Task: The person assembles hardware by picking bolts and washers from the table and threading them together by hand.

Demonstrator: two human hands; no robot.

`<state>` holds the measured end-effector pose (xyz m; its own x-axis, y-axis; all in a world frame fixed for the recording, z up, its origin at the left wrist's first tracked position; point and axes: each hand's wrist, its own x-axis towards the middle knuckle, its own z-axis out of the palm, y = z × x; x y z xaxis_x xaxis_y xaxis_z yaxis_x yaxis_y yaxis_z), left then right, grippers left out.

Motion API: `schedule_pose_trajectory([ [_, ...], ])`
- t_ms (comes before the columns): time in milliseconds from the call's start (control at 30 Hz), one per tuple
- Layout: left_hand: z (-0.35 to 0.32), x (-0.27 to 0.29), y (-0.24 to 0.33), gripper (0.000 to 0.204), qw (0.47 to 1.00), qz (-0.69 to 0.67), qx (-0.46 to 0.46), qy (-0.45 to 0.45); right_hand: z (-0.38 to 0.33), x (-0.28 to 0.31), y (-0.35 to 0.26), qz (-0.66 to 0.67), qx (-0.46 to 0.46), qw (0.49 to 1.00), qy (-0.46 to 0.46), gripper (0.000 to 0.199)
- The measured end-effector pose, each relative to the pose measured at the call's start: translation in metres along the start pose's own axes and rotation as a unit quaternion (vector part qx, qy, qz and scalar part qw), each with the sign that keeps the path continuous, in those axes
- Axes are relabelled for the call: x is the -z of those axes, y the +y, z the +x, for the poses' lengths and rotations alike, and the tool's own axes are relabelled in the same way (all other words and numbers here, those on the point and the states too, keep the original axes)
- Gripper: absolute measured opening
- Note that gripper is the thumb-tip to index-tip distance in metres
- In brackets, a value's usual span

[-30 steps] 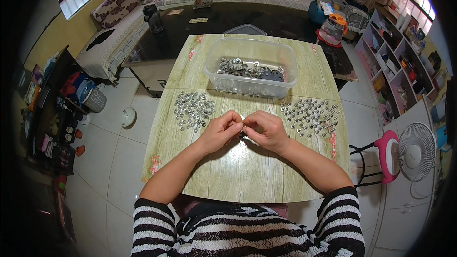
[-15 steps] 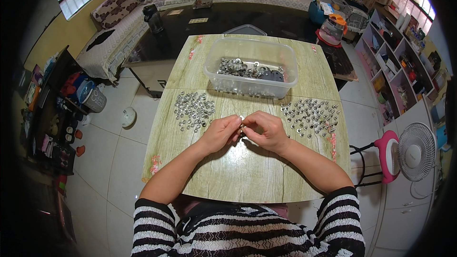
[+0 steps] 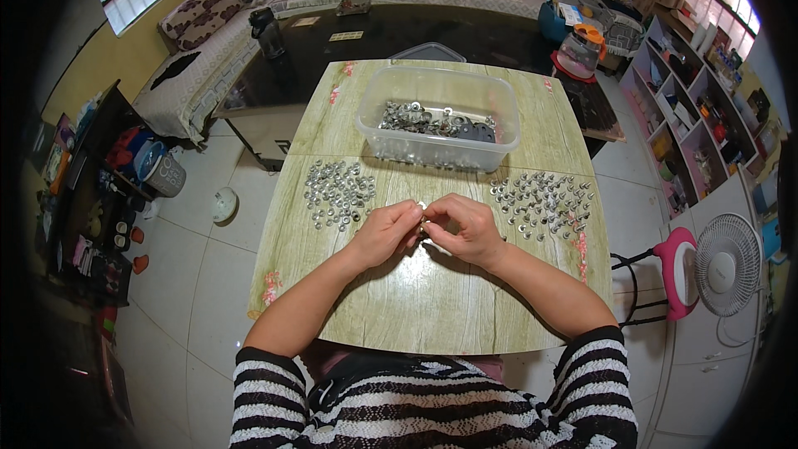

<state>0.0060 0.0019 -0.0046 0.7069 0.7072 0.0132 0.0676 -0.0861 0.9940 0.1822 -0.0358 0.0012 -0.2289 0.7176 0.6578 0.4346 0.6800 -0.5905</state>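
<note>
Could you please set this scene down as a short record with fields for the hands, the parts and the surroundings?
left hand: pinching a small metal part at the fingertips
right hand: meeting the left on the same part
left pile: loose silver pieces on the table
right pile: similar pieces, spread out
clear tub: behind the hands, metal pieces inside
fan: on the floor at right

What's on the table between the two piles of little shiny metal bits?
In the head view, both hands meet there: the left hand and right hand pinch one small metal piece together.
</note>
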Motion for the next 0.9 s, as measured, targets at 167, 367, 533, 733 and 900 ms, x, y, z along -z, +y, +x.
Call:
schedule_pose_trajectory([
  [167, -0.001, -0.002, 0.005, 0.029, 0.999, -0.028, 0.027, 0.029, -0.001, 0.0, 0.002, 0.006, -0.006, 1.0, -0.001, 0.014],
  [367, 0.0, -0.003, 0.007, 0.029, 1.0, -0.024, 0.005, 0.015, -0.001, 0.001, 0.002, 0.008, -0.009, 1.0, 0.001, 0.014],
  [533, -0.001, -0.002, 0.004, 0.039, 1.0, -0.018, 0.023, 0.003, 0.0, -0.001, 0.0, 0.008, -0.007, 1.0, -0.006, 0.013],
  [733, -0.001, -0.004, 0.012, 0.042, 0.998, -0.012, 0.066, 0.0, -0.001, -0.001, 0.001, 0.009, -0.004, 1.0, -0.003, 0.013],
  [900, 0.0, -0.006, 0.009, 0.039, 0.998, -0.055, 0.023, 0.022, -0.001, -0.001, 0.002, 0.005, 0.003, 1.0, 0.005, 0.013],
])
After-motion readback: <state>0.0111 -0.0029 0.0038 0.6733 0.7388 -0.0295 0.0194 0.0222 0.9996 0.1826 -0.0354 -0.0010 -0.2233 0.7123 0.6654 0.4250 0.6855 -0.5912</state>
